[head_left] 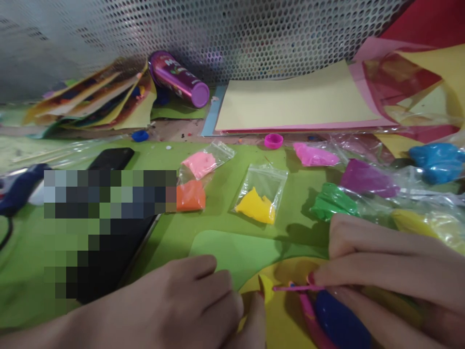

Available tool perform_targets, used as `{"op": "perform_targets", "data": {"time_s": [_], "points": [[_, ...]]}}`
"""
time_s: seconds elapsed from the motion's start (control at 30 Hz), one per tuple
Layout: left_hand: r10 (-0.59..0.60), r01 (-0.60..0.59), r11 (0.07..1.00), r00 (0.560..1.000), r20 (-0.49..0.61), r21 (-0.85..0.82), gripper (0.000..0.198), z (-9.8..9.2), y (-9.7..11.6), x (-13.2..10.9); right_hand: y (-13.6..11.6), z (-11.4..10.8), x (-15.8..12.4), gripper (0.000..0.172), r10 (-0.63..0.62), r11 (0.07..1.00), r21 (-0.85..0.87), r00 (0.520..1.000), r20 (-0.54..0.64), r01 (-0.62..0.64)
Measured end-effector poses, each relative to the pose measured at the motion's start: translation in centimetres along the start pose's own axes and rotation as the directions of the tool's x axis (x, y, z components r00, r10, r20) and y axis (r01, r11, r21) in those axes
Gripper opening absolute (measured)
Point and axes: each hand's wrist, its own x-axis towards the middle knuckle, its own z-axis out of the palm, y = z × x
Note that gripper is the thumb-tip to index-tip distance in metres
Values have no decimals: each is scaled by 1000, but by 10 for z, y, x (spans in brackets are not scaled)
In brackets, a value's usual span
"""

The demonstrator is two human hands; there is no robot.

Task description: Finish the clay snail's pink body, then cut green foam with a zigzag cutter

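Note:
My right hand point(392, 271) pinches a thin pink modelling tool point(290, 289), its tip pointing left. That tip meets a small yellow clay piece point(268, 287) on a yellow-orange base point(279, 320). My left hand point(196, 300) is closed with curled fingers, one fingertip against the yellow piece's near edge; whatever its palm side may hold is hidden. Below the tool lie a smooth dark blue clay shape point(341, 320) and a pink clay strip point(308, 310), partly covered by my right fingers. A light green sheet point(225, 252) extends behind the base.
Bagged clay lies ahead: yellow point(256, 207), orange point(191, 196), light pink point(199, 165), green point(332, 201), purple point(368, 179) and blue point(438, 162). A pink cap point(273, 141), purple tumbler point(179, 80) and paper stack point(290, 104) sit near the perforated panel point(272, 39). A black phone point(119, 261) is left.

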Motion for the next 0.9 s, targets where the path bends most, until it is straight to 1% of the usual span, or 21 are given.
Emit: {"op": "perform_targets", "data": {"time_s": [0.07, 0.1, 0.2, 0.23, 0.27, 0.33, 0.4, 0.5, 0.63, 0.77, 0.9], "points": [[84, -84, 997, 996, 28, -1, 16, -1, -4, 1, 0, 1, 1, 23, -4, 1000, -17, 1000, -10, 4], [77, -77, 997, 997, 23, 5, 15, 0, -4, 0, 1, 2, 1, 23, -5, 1000, -23, 1000, -13, 5], [-88, 89, 996, 996, -32, 1, 15, 5, 3, -1, 2, 3, 1, 25, -7, 999, -33, 1000, -17, 7], [-130, 130, 992, 991, -34, -10, 15, 7, 6, -2, 2, 3, 1, 25, -7, 999, -35, 1000, -18, 7], [-146, 146, 989, 989, -28, -23, 15, 9, 8, -3, 2, 3, 1, 24, -8, 999, -36, 1000, -18, 7], [-142, 141, 989, 990, -23, -37, 12, 10, 11, -4, 2, 3, 1, 24, -8, 999, -39, 1000, -18, 8], [-144, 142, 989, 989, -42, -35, 7, 10, 12, -5, 2, 3, 2, 24, -9, 999, -42, 1000, -17, 8], [-163, 162, 987, 985, -56, -24, 6, 7, 12, -5, 2, 3, 3, 23, -8, 999, -44, 1000, -15, 8], [-138, 137, 990, 989, -58, -28, 18, 8, 13, -5, 1, 2, 4, 21, -7, 999, -43, 1000, -15, 7], [-175, 173, 984, 983, -60, -30, 8, 12, 13, -7, -1, 0, 2, 17, -5, 999, -40, 1000, -20, 4], [-152, 151, 988, 987, -53, -19, 7, 11, 13, -5, -1, -4, -3, 9, 7, 1000, -8, 1000, -4, -7]]}}
